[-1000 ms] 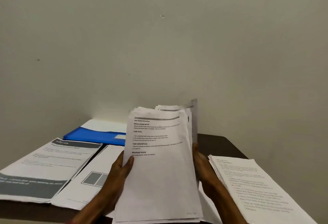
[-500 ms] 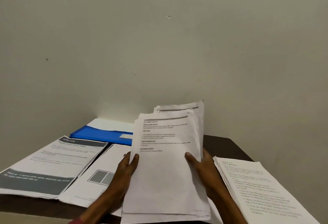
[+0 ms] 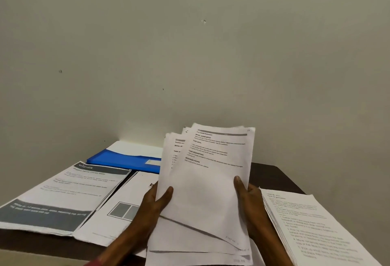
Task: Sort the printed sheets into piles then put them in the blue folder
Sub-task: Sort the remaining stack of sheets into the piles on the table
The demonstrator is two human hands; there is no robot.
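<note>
Since the earlier frame, the top sheet (image 3: pixel 213 181) has slid rightward off the held stack (image 3: pixel 168 160), so the page beneath now shows its left margin and headings. Both hands hold paper: the left hand (image 3: pixel 154 204) has its grip closed on the stack's left edge, thumb on the front; the right hand (image 3: pixel 248 200) has its grip closed on the top sheet's right edge, thumb pressed on its face. The sheet stands nearly upright, long axis running from the wrists up toward the wall, its top tilted a little to the right. The move ahead turns on which pile takes it. The text pile (image 3: pixel 312 227) lies flat on the bench (image 3: pixel 272 175) just beside the right hand, long axis running away and to the left. The banner pile (image 3: pixel 63 194) and the boxed-graphic pile (image 3: pixel 118 206) lie beyond the left hand. By its plain headings I judge the sheet belongs right, a short swing for the nearer right hand. The blue folder (image 3: pixel 118 159) lies at the back left, apart from both hands.
</note>
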